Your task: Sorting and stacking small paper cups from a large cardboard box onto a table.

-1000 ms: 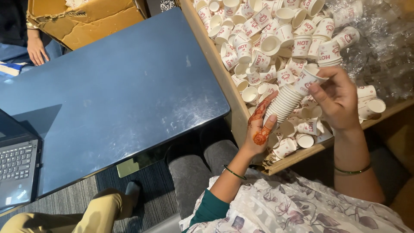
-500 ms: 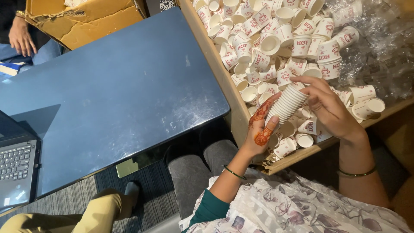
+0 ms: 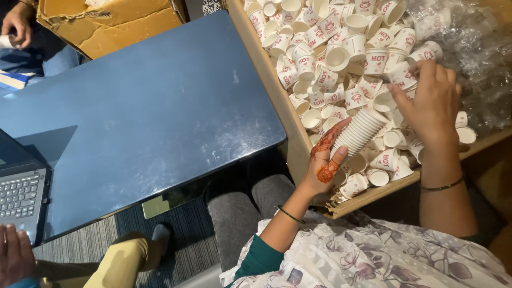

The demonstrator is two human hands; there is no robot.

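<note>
My left hand [image 3: 325, 162], marked with reddish-brown henna, is closed around the lower end of a stack of nested white paper cups [image 3: 360, 129] that tilts up to the right. My right hand [image 3: 429, 104] reaches palm-down into the heap of loose small white paper cups [image 3: 341, 48] with red print, its fingers spread over a few cups. Whether it grips one is hidden by the hand. The cups fill a shallow wooden tray [image 3: 373, 193] in front of me.
A dark blue tabletop [image 3: 144, 117] lies to the left of the tray. A laptop [image 3: 21, 189] sits at its left edge, with another person's hand [image 3: 13, 256] beside it. A torn cardboard box [image 3: 106, 21] stands at the back left near another person's hand [image 3: 18, 24]. Crumpled clear plastic [image 3: 480, 48] lies at the right.
My right hand has left the top of the stack and moved right and up into the loose cups. The stack in my left hand has dropped slightly.
</note>
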